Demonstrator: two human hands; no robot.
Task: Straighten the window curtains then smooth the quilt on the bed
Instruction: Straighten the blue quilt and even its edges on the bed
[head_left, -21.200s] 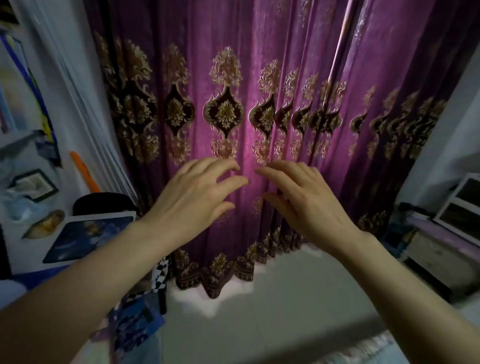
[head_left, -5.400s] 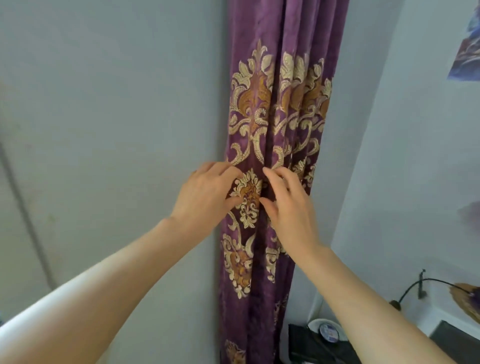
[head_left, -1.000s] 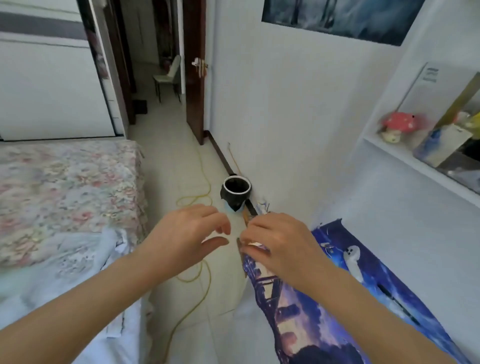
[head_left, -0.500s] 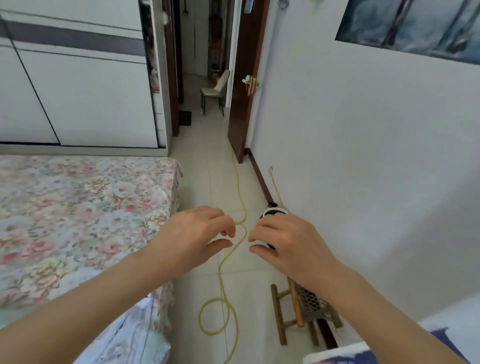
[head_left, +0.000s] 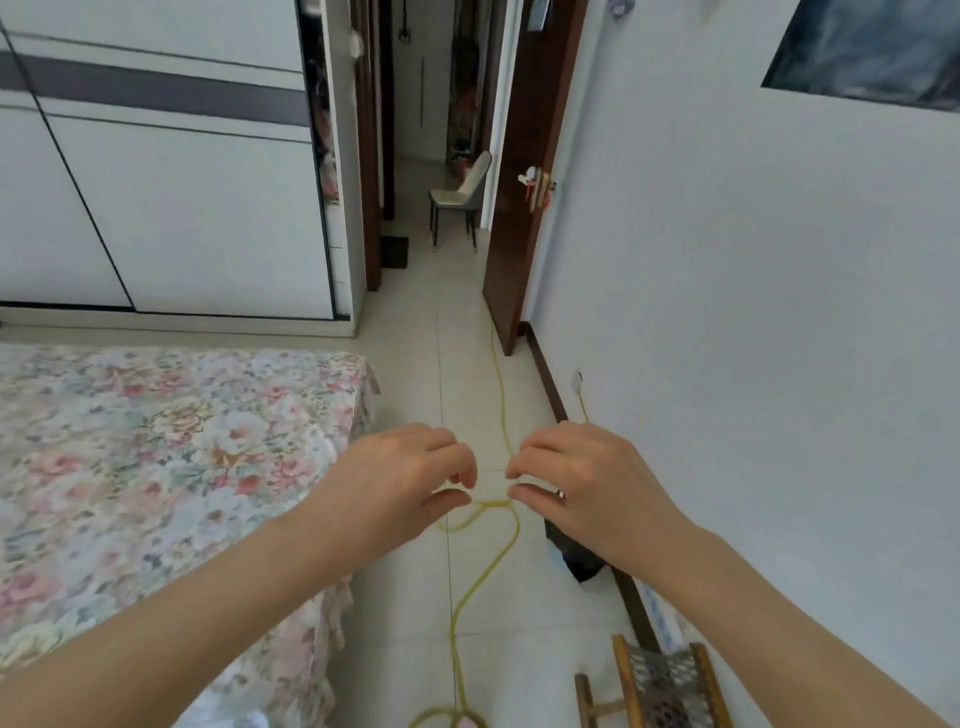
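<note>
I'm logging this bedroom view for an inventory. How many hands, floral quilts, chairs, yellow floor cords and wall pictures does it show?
2 hands: left hand, right hand
1 floral quilt
1 chair
1 yellow cord
1 wall picture
Total: 6

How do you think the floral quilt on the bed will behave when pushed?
Probably floppy: the floral quilt hangs in soft folds along its edge. Likely thin and light, since it lies nearly flat on top.
</note>
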